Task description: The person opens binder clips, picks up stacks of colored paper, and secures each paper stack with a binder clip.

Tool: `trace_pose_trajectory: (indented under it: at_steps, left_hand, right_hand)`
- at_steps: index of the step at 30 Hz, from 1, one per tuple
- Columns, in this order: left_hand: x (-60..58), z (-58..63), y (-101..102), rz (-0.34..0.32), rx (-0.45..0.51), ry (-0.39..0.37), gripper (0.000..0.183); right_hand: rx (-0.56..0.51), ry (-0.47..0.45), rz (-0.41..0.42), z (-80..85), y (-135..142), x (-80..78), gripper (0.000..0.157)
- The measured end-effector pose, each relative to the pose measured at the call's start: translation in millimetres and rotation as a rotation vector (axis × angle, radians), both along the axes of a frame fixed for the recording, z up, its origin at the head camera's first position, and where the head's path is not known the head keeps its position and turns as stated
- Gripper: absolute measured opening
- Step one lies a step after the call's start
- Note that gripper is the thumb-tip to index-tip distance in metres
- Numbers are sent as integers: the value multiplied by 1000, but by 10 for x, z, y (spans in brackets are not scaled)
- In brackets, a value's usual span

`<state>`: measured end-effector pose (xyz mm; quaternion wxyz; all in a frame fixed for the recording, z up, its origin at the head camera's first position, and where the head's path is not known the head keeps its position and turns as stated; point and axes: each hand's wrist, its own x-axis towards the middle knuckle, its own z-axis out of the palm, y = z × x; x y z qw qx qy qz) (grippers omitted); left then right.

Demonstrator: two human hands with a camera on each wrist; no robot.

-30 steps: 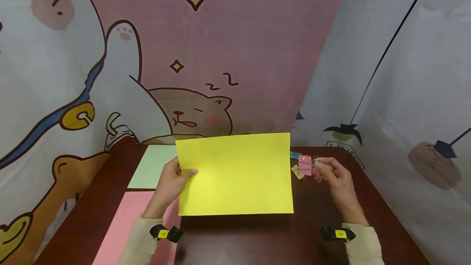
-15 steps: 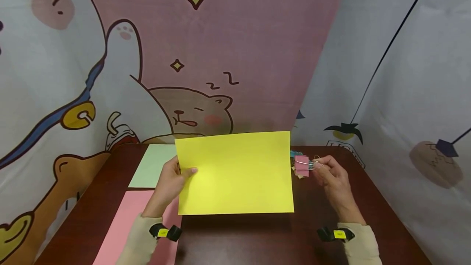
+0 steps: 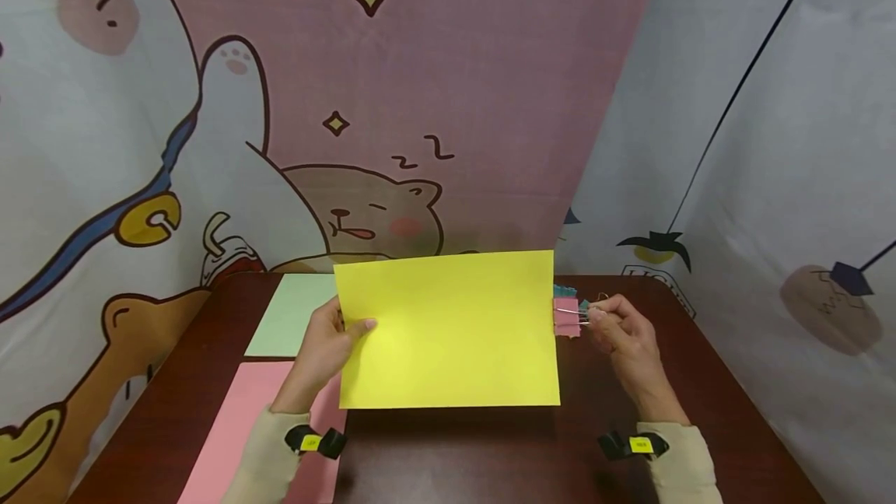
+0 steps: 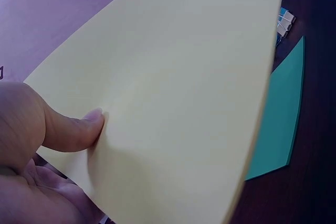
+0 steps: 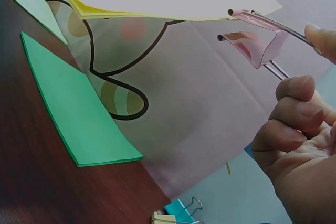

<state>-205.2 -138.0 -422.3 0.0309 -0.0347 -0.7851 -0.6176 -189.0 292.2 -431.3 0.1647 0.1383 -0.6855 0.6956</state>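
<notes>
The person's right hand (image 3: 633, 352), thumb and curled fingers closed in a pinch, holds a pink metal binder clip (image 3: 567, 317) by its silver wire handles (image 5: 289, 33). The clip projects leftward from the fingers, mouth spread, at the right edge of a rectangular yellow paper stack (image 3: 448, 333). The left hand (image 3: 327, 344) grips the stack's left edge, above the dark brown wooden counter (image 3: 448, 461).

Head: soft light — shadow beneath yellow sheet (image 3: 448, 333) | wrist views: cooler — sheet paler
</notes>
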Motion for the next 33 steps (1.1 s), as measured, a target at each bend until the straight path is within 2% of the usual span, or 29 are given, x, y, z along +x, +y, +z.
trace_pose_trajectory:
  at_steps: [9,21,24,29,33]
  left_hand:
    - [5,-15,6,-6,10,-2,37]
    - [9,-27,43,-14,17,-8,35]
    - [3,-35,48,-16,20,-5,36]
    - [-10,-54,48,-11,23,-10,37]
    - [-21,-67,45,-19,28,-31,38]
  right_hand:
    - [-43,49,96,-1,-54,-2,6]
    - [-56,43,128,-33,-128,-14,7]
    - [-62,12,137,-52,-136,-18,6]
    - [-32,-100,124,-75,-115,-26,9]
    - [35,-217,63,-75,-88,-32,20]
